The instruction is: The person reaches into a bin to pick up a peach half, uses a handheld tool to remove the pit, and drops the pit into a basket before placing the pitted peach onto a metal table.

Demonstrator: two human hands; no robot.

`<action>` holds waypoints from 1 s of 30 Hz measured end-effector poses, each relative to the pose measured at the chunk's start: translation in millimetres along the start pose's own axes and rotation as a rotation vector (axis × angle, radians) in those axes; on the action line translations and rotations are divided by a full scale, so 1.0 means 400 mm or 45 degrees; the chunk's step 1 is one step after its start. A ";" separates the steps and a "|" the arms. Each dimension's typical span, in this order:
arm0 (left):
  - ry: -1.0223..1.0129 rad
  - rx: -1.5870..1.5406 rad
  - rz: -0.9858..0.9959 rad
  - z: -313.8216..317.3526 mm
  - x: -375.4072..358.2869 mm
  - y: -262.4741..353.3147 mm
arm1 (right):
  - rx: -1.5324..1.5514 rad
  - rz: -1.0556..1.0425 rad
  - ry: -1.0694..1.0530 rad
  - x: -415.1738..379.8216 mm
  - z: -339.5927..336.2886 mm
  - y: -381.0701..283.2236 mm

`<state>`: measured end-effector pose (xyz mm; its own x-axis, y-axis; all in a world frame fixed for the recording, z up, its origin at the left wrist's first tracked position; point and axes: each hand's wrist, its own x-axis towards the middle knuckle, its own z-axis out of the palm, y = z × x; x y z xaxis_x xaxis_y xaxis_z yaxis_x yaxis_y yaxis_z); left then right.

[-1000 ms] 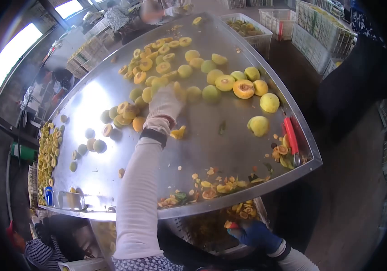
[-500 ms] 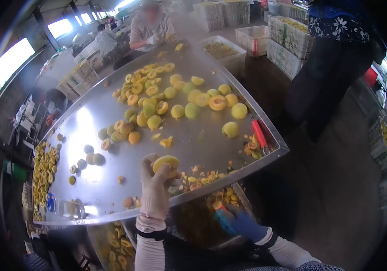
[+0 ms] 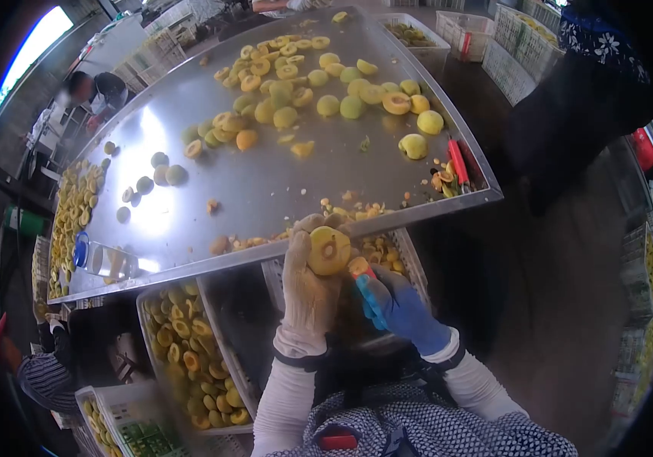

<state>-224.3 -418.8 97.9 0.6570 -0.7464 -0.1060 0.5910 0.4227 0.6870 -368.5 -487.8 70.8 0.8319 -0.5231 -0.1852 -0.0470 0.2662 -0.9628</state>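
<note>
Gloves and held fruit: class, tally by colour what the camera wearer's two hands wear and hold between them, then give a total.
White glove: 1
Blue glove: 1
Yellow fruit: 1
Total: 3

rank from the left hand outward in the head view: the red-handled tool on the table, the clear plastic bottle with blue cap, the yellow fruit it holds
1. Yellow halved fruit, in the left hand.
2. Red-handled tool, at the table's right edge.
3. Clear plastic bottle with blue cap, at the left edge; roughly as far, too close to call.

Tool tip behind the fruit [image 3: 329, 250], perhaps a blade.
</note>
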 end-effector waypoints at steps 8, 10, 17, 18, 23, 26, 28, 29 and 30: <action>0.075 0.187 0.034 0.003 -0.002 -0.022 | -0.257 -0.117 0.081 0.015 0.020 0.039; 0.087 0.163 0.022 0.017 -0.004 -0.018 | -0.191 0.001 0.032 0.014 0.018 0.044; 0.130 0.264 0.086 0.027 0.002 -0.026 | 0.188 0.086 0.080 0.007 0.021 0.021; 0.094 0.303 0.098 0.019 0.004 -0.023 | 0.302 0.277 -0.080 0.006 0.004 -0.031; 0.022 0.514 0.178 -0.007 0.009 -0.026 | 0.531 0.532 -0.325 0.012 -0.009 -0.072; -0.041 0.495 0.220 -0.011 0.012 -0.028 | 0.671 0.547 -0.387 0.014 -0.009 -0.051; -0.087 0.535 0.225 -0.017 0.017 -0.024 | 0.730 0.514 -0.451 0.015 -0.010 -0.039; -0.087 0.536 0.223 -0.012 0.018 -0.021 | 0.732 0.515 -0.450 0.014 -0.009 -0.039; -0.053 0.466 0.137 0.000 0.018 -0.013 | 0.597 0.553 -0.404 0.012 -0.008 -0.040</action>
<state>-222.7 -426.4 93.5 0.6822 -0.7312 0.0046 0.3084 0.2935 0.9048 -365.4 -497.3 84.7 0.9160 -0.0488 -0.3983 -0.2274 0.7547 -0.6154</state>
